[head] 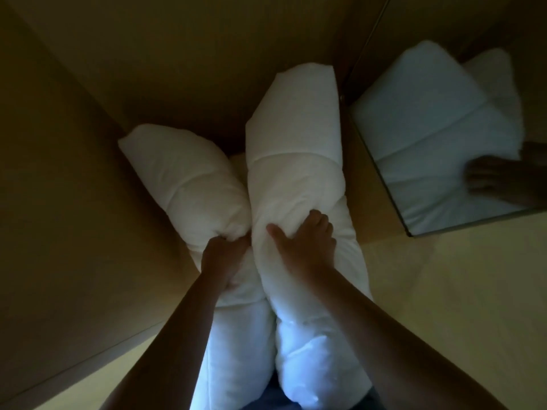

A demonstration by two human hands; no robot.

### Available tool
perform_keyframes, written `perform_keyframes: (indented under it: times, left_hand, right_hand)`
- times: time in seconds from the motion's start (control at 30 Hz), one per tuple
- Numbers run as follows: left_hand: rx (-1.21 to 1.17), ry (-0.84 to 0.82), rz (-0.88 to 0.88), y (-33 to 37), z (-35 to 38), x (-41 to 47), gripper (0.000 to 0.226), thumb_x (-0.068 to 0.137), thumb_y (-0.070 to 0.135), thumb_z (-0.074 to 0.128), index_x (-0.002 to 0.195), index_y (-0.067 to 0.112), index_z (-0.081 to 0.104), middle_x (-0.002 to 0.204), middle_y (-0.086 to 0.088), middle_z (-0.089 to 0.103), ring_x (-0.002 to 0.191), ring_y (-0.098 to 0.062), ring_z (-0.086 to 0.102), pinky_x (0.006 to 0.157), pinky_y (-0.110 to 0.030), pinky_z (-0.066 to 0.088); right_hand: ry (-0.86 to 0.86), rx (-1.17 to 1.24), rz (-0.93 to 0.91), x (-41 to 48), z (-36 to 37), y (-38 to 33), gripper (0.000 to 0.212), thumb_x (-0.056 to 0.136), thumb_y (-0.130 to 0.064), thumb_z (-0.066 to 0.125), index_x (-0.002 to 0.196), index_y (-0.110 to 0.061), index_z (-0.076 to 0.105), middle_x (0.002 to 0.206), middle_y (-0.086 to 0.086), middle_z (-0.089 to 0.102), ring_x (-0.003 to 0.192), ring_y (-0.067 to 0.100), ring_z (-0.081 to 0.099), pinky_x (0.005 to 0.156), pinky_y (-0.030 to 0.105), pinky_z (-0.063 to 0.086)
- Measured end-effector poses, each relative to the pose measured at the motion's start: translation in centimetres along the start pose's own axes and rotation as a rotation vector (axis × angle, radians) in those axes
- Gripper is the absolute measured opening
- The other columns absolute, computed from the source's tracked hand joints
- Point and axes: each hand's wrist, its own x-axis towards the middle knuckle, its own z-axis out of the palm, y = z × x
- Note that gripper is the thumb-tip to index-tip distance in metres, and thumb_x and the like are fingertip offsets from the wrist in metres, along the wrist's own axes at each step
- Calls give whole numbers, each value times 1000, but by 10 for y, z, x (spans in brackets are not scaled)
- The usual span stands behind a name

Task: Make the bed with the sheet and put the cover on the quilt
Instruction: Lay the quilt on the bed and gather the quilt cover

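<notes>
A thick white quilt is bunched into two fat rolls in a dim wooden corner. The left roll leans toward the left wall. The taller right roll stands against the back wall. My left hand is closed on a fold where the two rolls meet. My right hand presses on the right roll with its fingers curled into the fabric. The lower part of the quilt hangs down toward my body. No sheet or cover is in view.
Brown wooden walls close in at the left and back. A mirror at the right reflects the quilt and a hand. Pale floor lies to the right and at the lower left.
</notes>
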Motion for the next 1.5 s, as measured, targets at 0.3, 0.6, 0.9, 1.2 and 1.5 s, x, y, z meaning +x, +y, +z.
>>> perform_keyframes:
  times: [0.3, 0.6, 0.9, 1.2, 1.5]
  left_hand:
    - [79, -99, 246, 4, -16, -55, 28, 70, 29, 78, 83, 8, 66, 74, -3, 64, 79, -23, 63, 74, -34, 51]
    - [-162, 43, 346, -34, 16, -188, 13, 73, 13, 75, 76, 2, 67, 67, -15, 65, 63, -29, 62, 68, -41, 52]
    - [-515, 253, 237, -154, 82, -347, 18, 66, 11, 79, 66, 1, 64, 47, -4, 60, 43, -18, 57, 43, -20, 45]
    - [-705, 489, 165, -276, 76, -434, 14, 80, 9, 69, 67, 6, 64, 43, 4, 59, 36, -7, 54, 37, -15, 41]
    - [-1016, 712, 98, -427, 4, -516, 13, 69, 4, 72, 65, 4, 60, 53, -5, 56, 52, -19, 52, 50, -23, 43]
  right_hand:
    - [-94, 205, -138, 10, -53, 46, 49, 86, -61, 51, 117, -24, 59, 120, 1, 64, 113, 24, 57, 96, 34, 44]
    - [-88, 349, -394, -67, -127, 110, 35, 86, -47, 60, 61, -23, 52, 63, -8, 59, 73, 19, 62, 68, 32, 47]
    - [-215, 344, -601, -184, -138, 213, 35, 83, -45, 63, 48, -42, 56, 43, -10, 54, 57, 17, 56, 63, 29, 44]
    - [-336, 188, -887, -292, -110, 214, 41, 80, -57, 62, 61, -20, 56, 75, 7, 69, 80, 31, 64, 74, 39, 51]
    - [-596, 105, -1163, -456, -25, 148, 29, 82, -43, 68, 64, -21, 61, 67, 2, 67, 74, 30, 63, 67, 33, 47]
